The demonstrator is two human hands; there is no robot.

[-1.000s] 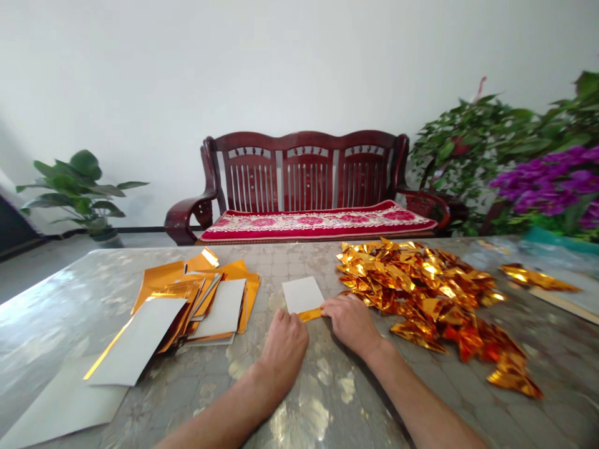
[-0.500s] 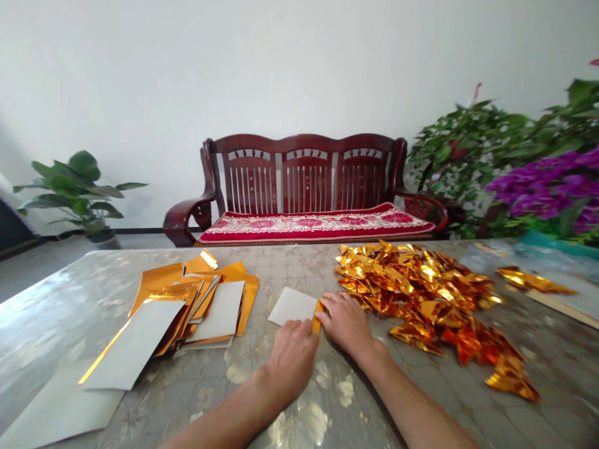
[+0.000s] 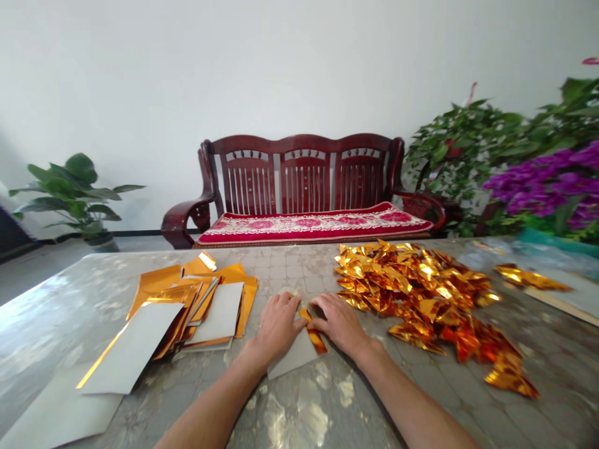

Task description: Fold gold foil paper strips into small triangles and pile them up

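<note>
Resting left hand (image 3: 281, 324) and right hand (image 3: 339, 324), loosely curled, at the sheet (image 3: 292, 359) on the table (image 3: 304, 427), could not tell pinching from pressing. Had its gold strip (image 3: 318, 341) between them, slanting lengthwise nearward and right, closer to the right hand.

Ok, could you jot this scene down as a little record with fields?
Left hand: touching the paper
Right hand: touching the paper's gold strip
Paper: pale side up, gold strip along its right side
Table, left: loose pile of gold and pale sheets
Table, right: heap of folded gold pieces
Behind table: wooden bench with red patterned cover
</note>
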